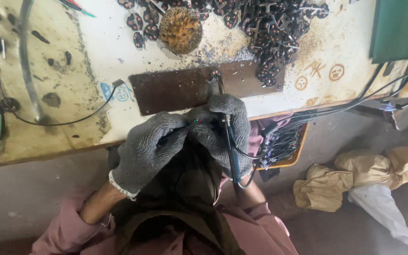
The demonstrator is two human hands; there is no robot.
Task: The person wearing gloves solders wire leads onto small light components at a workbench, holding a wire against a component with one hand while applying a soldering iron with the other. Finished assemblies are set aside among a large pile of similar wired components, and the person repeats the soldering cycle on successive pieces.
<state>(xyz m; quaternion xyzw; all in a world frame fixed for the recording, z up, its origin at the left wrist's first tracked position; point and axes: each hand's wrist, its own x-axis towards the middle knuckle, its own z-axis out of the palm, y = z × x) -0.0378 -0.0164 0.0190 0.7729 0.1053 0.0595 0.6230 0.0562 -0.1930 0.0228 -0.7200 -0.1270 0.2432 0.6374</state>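
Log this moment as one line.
left hand: grey knit glove, pinching thin wires | right hand: gloved, gripping slim dark soldering iron | behind: brown rectangular metal plate, small dark parts pile

Grey knit gloves (147, 146), brown plate (175, 89), pink sleeves (72, 231).

Both hands, the left hand (145, 148) and the right hand (227, 130), are covered in grey knitted cloth gloves, coarse and matt. A slim soldering iron (232, 151) with a dull metal shaft and glossy dark plastic cord is gripped by the right hand. The bench top (119, 52) is seen as worn, stained wood, rough with grit. A brown plate (175, 89) looks matt and rusty. The brass wool ball (180, 29) appears wiry and tarnished. Crumpled cloth (355, 182) is soft and matt.
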